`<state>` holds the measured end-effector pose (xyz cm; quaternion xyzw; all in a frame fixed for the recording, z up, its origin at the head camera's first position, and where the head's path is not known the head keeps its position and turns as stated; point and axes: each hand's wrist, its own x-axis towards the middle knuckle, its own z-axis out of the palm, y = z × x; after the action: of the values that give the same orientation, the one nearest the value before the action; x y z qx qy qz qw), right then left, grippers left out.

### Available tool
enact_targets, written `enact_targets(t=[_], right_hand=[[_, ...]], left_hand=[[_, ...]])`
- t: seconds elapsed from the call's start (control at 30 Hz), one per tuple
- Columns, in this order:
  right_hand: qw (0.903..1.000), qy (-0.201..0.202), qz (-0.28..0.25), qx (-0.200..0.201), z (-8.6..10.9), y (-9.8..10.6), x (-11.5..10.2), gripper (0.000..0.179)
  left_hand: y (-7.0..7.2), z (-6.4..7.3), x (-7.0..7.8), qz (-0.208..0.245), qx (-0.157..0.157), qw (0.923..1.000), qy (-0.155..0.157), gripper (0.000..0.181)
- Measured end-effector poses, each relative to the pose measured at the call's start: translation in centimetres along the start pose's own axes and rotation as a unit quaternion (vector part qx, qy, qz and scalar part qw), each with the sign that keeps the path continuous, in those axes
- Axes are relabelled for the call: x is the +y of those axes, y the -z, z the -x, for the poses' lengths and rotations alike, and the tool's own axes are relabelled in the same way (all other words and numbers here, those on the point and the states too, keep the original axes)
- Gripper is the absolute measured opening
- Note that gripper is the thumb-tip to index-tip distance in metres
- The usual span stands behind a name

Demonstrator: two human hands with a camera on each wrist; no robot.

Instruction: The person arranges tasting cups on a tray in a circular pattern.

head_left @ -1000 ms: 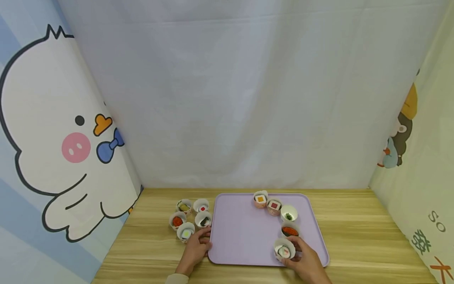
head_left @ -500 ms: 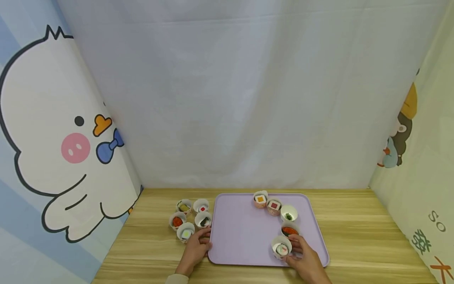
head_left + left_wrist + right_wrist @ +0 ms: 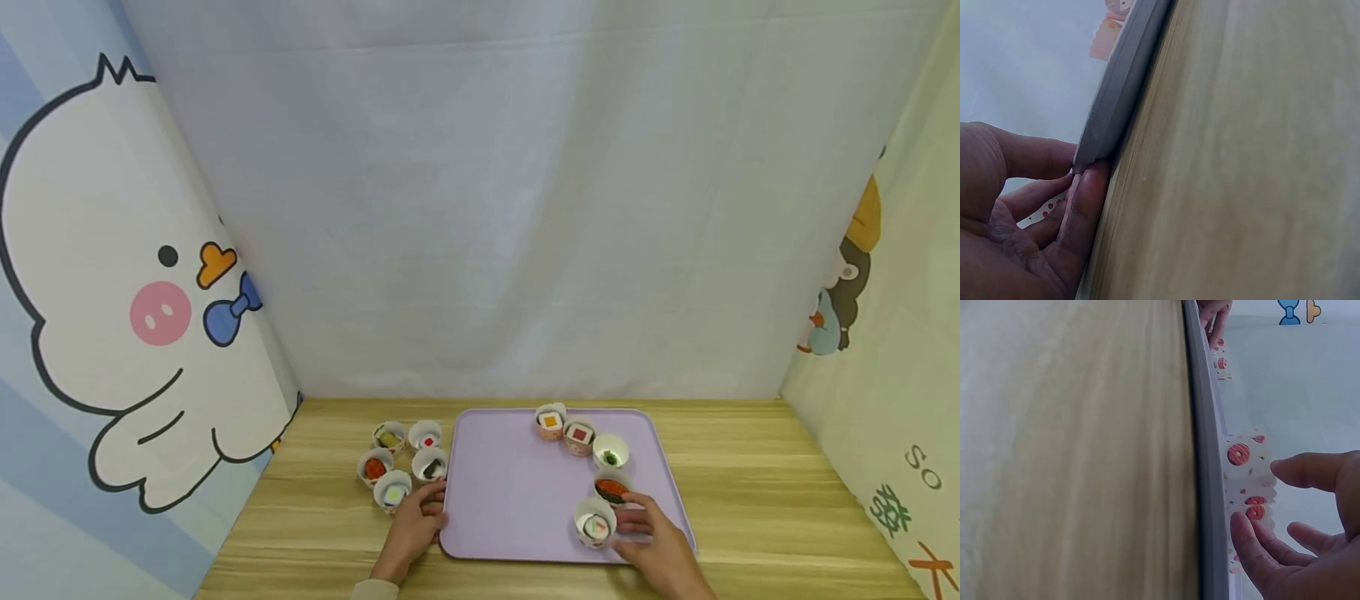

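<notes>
On the lavender tray (image 3: 517,492), a paper cup (image 3: 595,523) with a pink-and-white sushi roll piece inside stands upright near the front edge. My right hand (image 3: 660,546) is just to its right, fingers spread and loosely bent. In the right wrist view, thumb and fingertips of this hand (image 3: 1310,531) lie beside the donut-printed paper cup (image 3: 1249,459), holding nothing. My left hand (image 3: 416,525) grips the tray's left edge; in the left wrist view, its fingers (image 3: 1085,194) pinch the tray rim (image 3: 1113,106) at the corner. Behind the front cup is one with orange-red roe (image 3: 612,490).
Farther back on the tray stand a cup with green garnish (image 3: 611,452), a red-centred roll cup (image 3: 580,437) and a yellow-centred roll cup (image 3: 551,422). Several filled cups, among them a green-centred one (image 3: 393,492), cluster on the wooden table (image 3: 757,500) left of the tray.
The cup with the pink-and-white roll has shifted slightly left on the tray. My right hand has let go of it and drawn a little to the right. The left hand stays put.
</notes>
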<state>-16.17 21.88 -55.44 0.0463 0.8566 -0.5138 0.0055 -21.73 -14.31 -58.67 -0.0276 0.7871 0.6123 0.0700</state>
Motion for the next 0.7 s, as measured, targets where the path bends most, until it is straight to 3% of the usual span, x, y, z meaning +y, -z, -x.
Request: enact_targets(t=[0.33,0.7], right_hand=[[0.9999,0.006,0.006,0.008,-0.4,2.7,-0.6,0.059],[0.9954,0.047,0.079,0.024,-1.7,5.9,-0.2,0.055]], left_hand=[[0.0,0.0,-0.1,-0.001,0.004,0.9999,-0.01,0.054],[0.0,-0.1,-0.2,0.003,0.001,1.0,-0.009,0.054]])
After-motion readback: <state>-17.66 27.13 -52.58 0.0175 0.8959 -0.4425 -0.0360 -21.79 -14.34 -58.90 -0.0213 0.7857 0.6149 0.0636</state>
